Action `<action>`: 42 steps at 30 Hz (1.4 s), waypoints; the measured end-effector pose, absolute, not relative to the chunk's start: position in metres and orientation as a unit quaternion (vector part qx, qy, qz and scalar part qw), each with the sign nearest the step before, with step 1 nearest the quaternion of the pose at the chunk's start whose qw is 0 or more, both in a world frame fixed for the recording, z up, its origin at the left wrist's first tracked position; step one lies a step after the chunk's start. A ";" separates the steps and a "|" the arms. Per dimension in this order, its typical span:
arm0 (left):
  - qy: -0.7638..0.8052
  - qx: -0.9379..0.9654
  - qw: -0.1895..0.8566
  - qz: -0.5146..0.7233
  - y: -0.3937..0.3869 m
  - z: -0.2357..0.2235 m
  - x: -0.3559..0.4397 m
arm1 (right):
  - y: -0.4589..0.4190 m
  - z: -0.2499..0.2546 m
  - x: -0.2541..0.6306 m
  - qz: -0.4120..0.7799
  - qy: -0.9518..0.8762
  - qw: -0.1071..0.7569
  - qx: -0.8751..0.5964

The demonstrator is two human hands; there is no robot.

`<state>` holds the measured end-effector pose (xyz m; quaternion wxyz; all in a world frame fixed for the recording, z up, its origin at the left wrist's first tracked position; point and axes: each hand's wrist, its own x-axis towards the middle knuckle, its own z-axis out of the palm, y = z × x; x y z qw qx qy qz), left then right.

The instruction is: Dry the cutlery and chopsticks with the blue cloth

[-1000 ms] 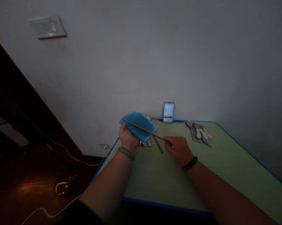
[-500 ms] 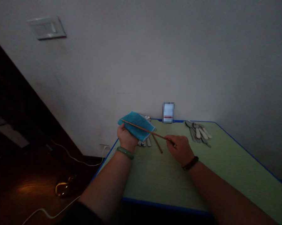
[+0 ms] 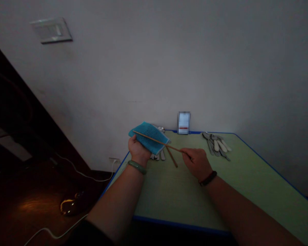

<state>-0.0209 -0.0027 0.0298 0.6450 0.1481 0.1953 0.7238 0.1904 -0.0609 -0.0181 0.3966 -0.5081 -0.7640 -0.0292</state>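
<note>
My left hand point(image 3: 138, 150) holds a folded blue terry cloth point(image 3: 148, 130) on its palm, above the far left of a green table point(image 3: 184, 194) with a blue edge. My right hand point(image 3: 197, 163) pinches a thin wooden chopstick point(image 3: 154, 139), which lies across the cloth. A second wooden chopstick point(image 3: 172, 157) slants just below it, near my right hand, with its upper end close to the cloth. Several pieces of metal cutlery point(image 3: 157, 156) lie partly hidden behind my left hand and the cloth.
A pile of spoons with pale handles point(image 3: 215, 145) lies at the table's far right. A pixelated upright card or phone point(image 3: 184, 123) stands against the wall. Left of the table, the dark floor has a wall socket point(image 3: 114, 160), white cable point(image 3: 87, 178) and glassy object point(image 3: 70, 205).
My left hand and the cloth have shifted slightly left and sit a little lower. The chopstick stays across the cloth, held in my right hand.
</note>
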 end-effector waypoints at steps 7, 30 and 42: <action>0.193 0.138 0.651 0.721 -0.008 0.034 -0.016 | -0.060 -0.018 0.190 -0.026 -0.768 0.387 -0.510; 0.195 0.146 0.662 0.709 -0.004 0.024 -0.018 | -0.060 -0.021 0.185 -0.031 -0.778 0.387 -0.494; 0.207 0.140 0.651 0.717 -0.008 0.031 -0.013 | -0.062 -0.022 0.185 -0.069 -0.794 0.365 -0.481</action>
